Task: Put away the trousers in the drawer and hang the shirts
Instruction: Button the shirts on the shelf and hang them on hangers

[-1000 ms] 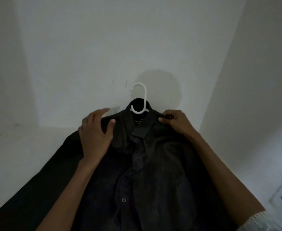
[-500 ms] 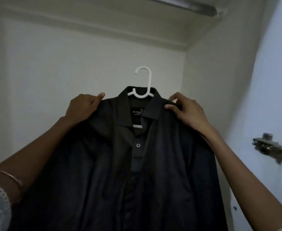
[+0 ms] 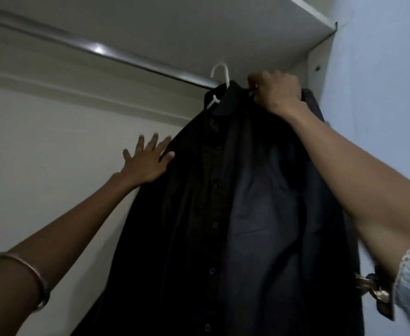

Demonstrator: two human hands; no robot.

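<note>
Two hands up in the wardrobe: R hand (image 3: 278, 93) grips the dark shirt (image 3: 223, 202) at the shoulder by its white hanger (image 3: 221, 73), hook close to the rail (image 3: 126, 59); L hand (image 3: 148, 161) is spread flat, touching the shirt's edge.

Open room along rail (image 3: 126, 58) left of shirt (image 3: 223, 214) (shelf (image 3: 199, 25) close above).

**Cloth, plastic and metal**

The shirt (image 3: 259, 214) is dark, matt cloth that falls in soft folds. Its hanger (image 3: 227, 77) is smooth white plastic. The rail (image 3: 97, 49) at upper left is polished metal with a bright glint. The wardrobe wall (image 3: 53, 141) is smooth, matt white board. At lower left, a thin metal bangle (image 3: 35, 270) has a dull sheen.
</note>
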